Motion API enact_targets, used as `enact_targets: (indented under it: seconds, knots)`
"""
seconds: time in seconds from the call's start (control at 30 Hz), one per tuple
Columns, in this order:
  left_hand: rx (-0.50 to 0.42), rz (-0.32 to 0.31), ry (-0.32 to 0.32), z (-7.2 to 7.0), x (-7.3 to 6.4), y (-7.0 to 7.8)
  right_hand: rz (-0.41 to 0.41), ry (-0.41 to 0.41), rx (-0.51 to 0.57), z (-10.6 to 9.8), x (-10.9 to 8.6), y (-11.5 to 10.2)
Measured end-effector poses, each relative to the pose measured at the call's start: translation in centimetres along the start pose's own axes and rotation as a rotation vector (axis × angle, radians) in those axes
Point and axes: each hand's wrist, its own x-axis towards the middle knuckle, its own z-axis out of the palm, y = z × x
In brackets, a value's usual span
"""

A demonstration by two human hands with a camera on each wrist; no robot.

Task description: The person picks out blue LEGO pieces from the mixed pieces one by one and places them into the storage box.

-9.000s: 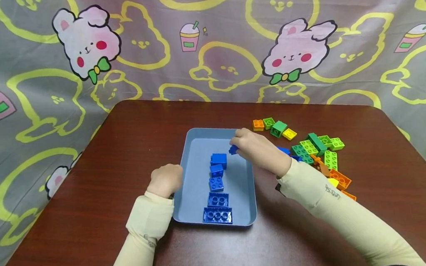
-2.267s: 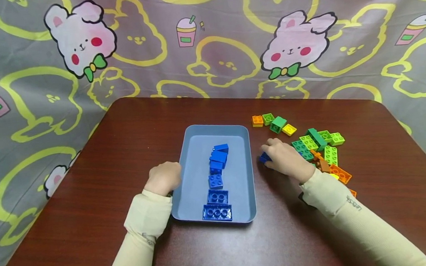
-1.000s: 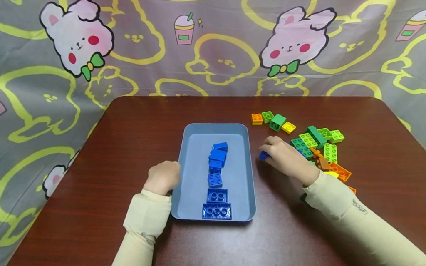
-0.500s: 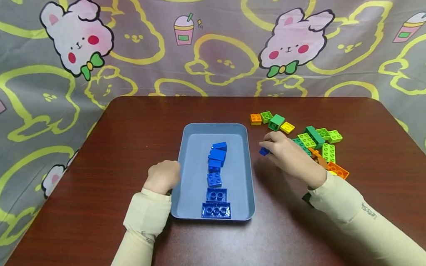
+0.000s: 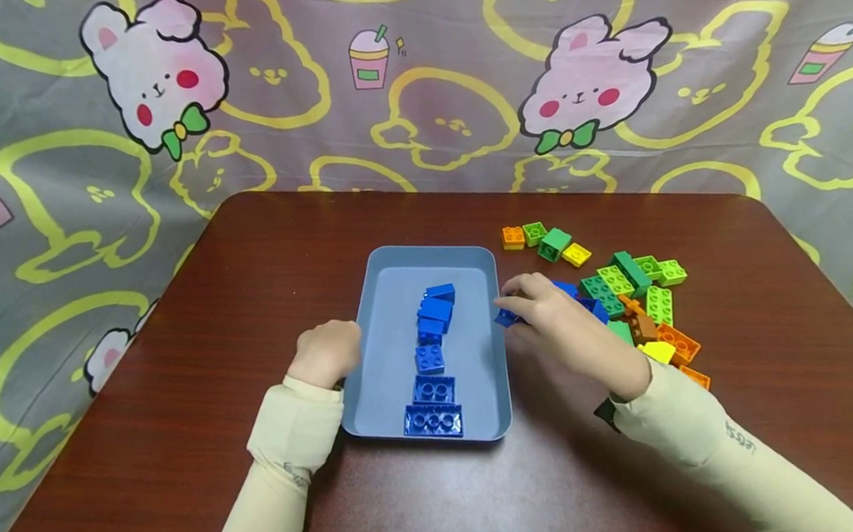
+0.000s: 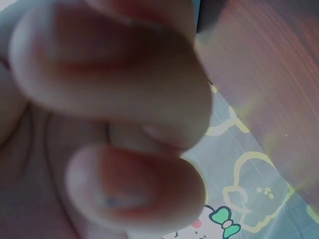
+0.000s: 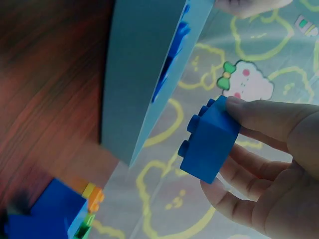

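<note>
Brown wood-look table [image 5: 282,252]: flat, firm support.
Grey-blue shallow rectangular tray [image 5: 384,378]: rests flat on the table; probably light enough to slide if knocked.
Green, orange, yellow and blue plastic brick pile [image 5: 616,280]: loose, to the tray's right.
Blue plastic brick row [image 5: 430,359]: lies inside the tray, some pieces leaning on others.
Right hand [image 5: 554,318]: thumb and fingertips pinch one brick from opposite sides.
Left hand [image 5: 326,355]: fingers curled at the tray's left wall; whether they grip it cannot be told.
Blue rectangular studded plastic brick [image 7: 209,144]: in the right hand, at the tray's right wall; judged light, stiff and not fragile.
Smooth brick walls: likely somewhat slippery; take hold of two opposite faces, as now, with light pressure.
Blue round brick studs [image 7: 193,123]: face away from the palm; keep fingertips off them, since they would give uneven purchase.
</note>
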Motion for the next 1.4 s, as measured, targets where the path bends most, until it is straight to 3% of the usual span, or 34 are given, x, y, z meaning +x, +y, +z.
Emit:
enact_targets:
  seconds: [0.33,0.93,1.13,1.4]
  knots:
    - [-0.002,-0.003,-0.005,-0.1,0.1,0.0,-0.116,0.036,-0.007,1.0,0.3,-1.9]
    - [-0.015,0.007,-0.008,-0.2,0.0,0.0,-0.228,-0.046,0.044,3.0,0.0,-3.7]
    - [-0.002,0.008,-0.001,-0.1,0.1,0.0,-0.247,-0.045,0.004,3.5,0.0,-4.0]
    - [-0.004,0.012,-0.001,-0.1,0.2,-0.1,-0.225,-0.132,-0.021,3.4,0.0,-4.2]
